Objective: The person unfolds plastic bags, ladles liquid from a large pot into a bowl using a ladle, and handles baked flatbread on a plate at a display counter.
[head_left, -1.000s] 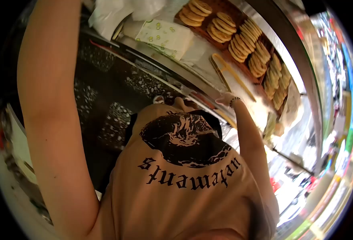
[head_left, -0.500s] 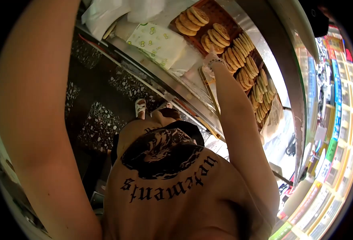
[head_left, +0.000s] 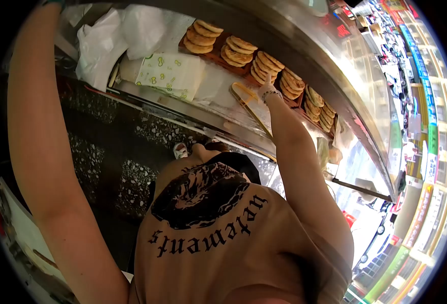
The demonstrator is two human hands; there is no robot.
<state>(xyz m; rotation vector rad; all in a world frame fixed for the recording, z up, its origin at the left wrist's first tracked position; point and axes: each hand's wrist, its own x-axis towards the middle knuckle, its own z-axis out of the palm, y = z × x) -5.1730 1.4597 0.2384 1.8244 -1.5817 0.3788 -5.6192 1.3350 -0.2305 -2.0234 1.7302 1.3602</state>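
My right hand, with a dark bracelet at its wrist, reaches over the counter to a row of round flatbreads. One finger is stretched out at the near edge of a flatbread stack; whether it touches cannot be made out. Nothing shows in that hand, and its other fingers are partly hidden. Just left of it lies a pair of yellowish tongs. More flatbread stacks stand on both sides, such as a browned stack, on a reddish-brown tray. My left arm stretches up past the top left edge, its hand out of frame.
A white cloth with green print lies on the metal counter, beside white plastic bags. A curved glass and metal cover arches over the breads. Below is a dark speckled floor; a bright street is at the right.
My view has turned, so the counter sits differently in the frame. My right hand has shifted from the far-left stacks to a stack further right along the row. My left arm stays raised.
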